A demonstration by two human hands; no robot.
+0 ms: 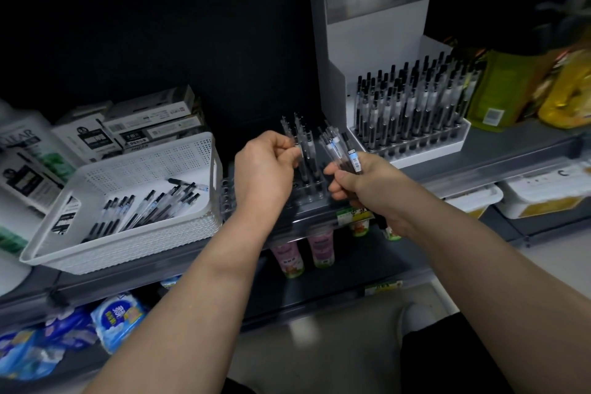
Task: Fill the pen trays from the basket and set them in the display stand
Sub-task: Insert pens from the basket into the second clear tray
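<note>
While a full tray [447, 144] already stands in the display stand [367, 25], far right | clear tray [311, 193] at centre holds only a few pens (most holes look empty) | left hand [265, 166] pinches one pen [303, 145] above it | right hand [355, 182] grips a bundle of pens [339, 147] | basket [128, 249], near left, holds loose pens [144, 208] | judged roughly midway: this tray is yet to be filled and placed.

Dim, dark upper half, blurred edges, wide-angle bending, soft focus
</note>
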